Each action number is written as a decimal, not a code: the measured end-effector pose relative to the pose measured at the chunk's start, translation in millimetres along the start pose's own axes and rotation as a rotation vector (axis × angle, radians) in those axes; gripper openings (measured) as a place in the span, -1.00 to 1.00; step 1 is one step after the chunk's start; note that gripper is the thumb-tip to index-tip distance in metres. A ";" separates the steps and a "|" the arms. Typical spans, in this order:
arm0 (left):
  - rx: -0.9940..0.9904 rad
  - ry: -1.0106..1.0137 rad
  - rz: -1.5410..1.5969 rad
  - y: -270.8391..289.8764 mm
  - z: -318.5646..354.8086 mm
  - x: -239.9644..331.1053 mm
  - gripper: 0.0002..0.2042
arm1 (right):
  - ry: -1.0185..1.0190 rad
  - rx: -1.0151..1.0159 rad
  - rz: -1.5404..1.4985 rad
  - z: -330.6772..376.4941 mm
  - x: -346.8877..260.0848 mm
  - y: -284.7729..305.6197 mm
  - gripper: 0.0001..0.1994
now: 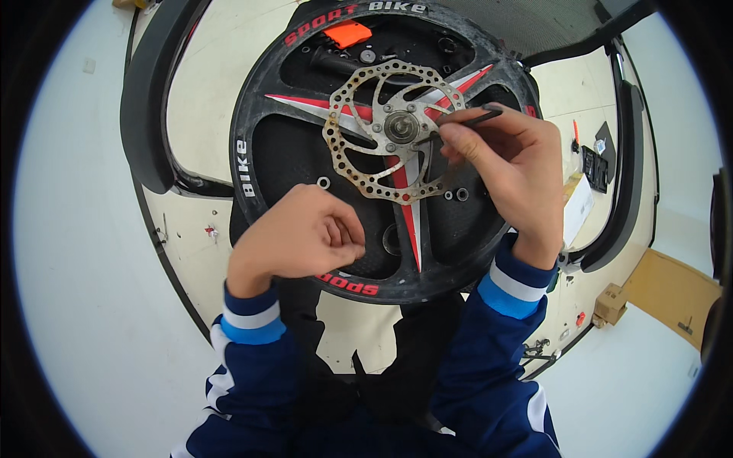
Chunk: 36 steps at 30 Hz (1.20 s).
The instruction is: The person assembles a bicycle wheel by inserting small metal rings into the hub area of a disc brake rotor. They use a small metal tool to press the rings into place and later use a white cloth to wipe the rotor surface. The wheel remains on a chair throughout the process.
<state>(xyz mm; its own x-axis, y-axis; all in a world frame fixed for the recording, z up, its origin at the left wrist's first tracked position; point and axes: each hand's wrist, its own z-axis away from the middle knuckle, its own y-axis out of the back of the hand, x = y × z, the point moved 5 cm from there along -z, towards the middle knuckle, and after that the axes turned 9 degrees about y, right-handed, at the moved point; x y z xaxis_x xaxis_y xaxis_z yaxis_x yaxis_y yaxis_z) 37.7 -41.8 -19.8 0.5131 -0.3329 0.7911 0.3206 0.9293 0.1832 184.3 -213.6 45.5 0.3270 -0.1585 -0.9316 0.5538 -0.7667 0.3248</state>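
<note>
A black wheel point(248, 145) with red-and-white spoke accents lies flat before me on a chair. Over its hub point(401, 127) sits a round, perforated metal brake disc point(338, 156), with several bolts ringing the centre. My right hand point(511, 164) pinches a dark hex key point(482, 117) between thumb and fingers; its tip reaches a bolt near the hub's lower right. My left hand point(298, 235) hovers above the wheel's lower left, fingers curled in; whether anything is inside them is hidden. Beside it lies a small metal nut point(324, 183).
Two small rings or nuts point(461, 195) lie right of the disc. An orange piece point(348, 33) rests at the wheel's far side. Black armrests point(153, 99) flank the wheel. On the floor at right are a black tool case point(595, 169) and a cardboard box point(611, 304).
</note>
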 end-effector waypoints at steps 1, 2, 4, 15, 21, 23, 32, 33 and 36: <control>-0.095 -0.078 0.111 2.4 6.3 6.3 -0.87 | 0.008 0.038 -0.022 0.0 -0.3 1.9 -0.85; -0.116 -0.149 0.299 8.6 14.5 15.8 -0.91 | 0.016 0.076 -0.044 0.5 -0.6 4.3 -0.85; -0.073 -0.379 0.621 22.2 14.7 20.2 -0.89 | 0.043 0.170 -0.075 0.6 -5.4 10.2 -0.86; 0.546 -0.656 0.442 14.9 -27.7 75.2 -0.83 | 0.100 0.234 -0.128 1.7 -12.8 17.4 -0.87; 0.528 -0.644 0.541 11.3 -36.3 78.9 -0.80 | 0.109 0.283 -0.267 5.8 -16.2 29.7 -0.84; 0.493 -0.617 0.636 7.2 -39.2 81.2 -0.81 | 0.130 0.290 -0.290 6.2 -16.8 31.3 -0.82; 0.376 -0.615 0.818 -0.5 -42.9 83.5 -0.78 | 0.169 0.274 -0.312 6.0 -15.4 26.9 -0.80; 0.376 -0.610 0.821 -0.2 -43.3 83.6 -0.78 | 0.173 0.274 -0.321 5.1 -15.5 27.7 -0.80; 0.363 -0.602 0.848 -0.2 -45.0 81.9 -0.77 | 0.167 0.283 -0.314 4.9 -17.5 29.3 -0.79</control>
<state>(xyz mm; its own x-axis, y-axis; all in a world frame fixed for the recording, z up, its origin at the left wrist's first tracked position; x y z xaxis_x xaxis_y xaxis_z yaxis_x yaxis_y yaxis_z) 115.4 -76.4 18.6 -0.0480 0.4757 0.8783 -0.2557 0.8442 -0.4712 191.1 -236.3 70.6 0.3088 0.1934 -0.9313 0.4223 -0.9052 -0.0480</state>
